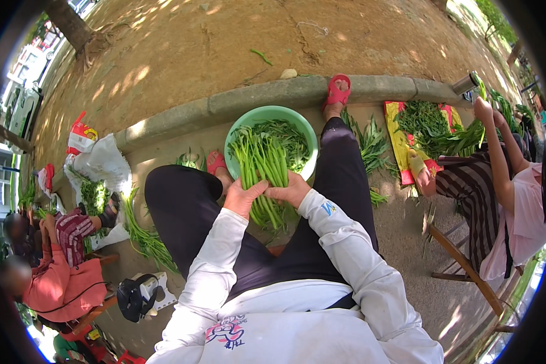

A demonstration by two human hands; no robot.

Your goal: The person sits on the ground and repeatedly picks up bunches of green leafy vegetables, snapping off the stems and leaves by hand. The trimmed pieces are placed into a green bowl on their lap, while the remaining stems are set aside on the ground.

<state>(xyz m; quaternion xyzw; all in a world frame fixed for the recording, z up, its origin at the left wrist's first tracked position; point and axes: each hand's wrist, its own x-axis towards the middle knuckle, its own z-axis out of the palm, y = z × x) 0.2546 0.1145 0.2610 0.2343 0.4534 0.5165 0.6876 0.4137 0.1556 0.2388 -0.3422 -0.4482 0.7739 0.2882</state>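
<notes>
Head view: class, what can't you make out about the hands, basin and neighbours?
In the head view:
- Most fingers of left hand and right hand: behind the stem bunch.
- Floor of the green basin: covered by leafy greens.
- Head of the coral-topped person: blurred.

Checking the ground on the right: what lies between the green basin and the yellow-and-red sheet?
In the head view, the person's right leg comes beside the green basin, then loose leafy greens on the pavement before the yellow-and-red sheet.
</notes>
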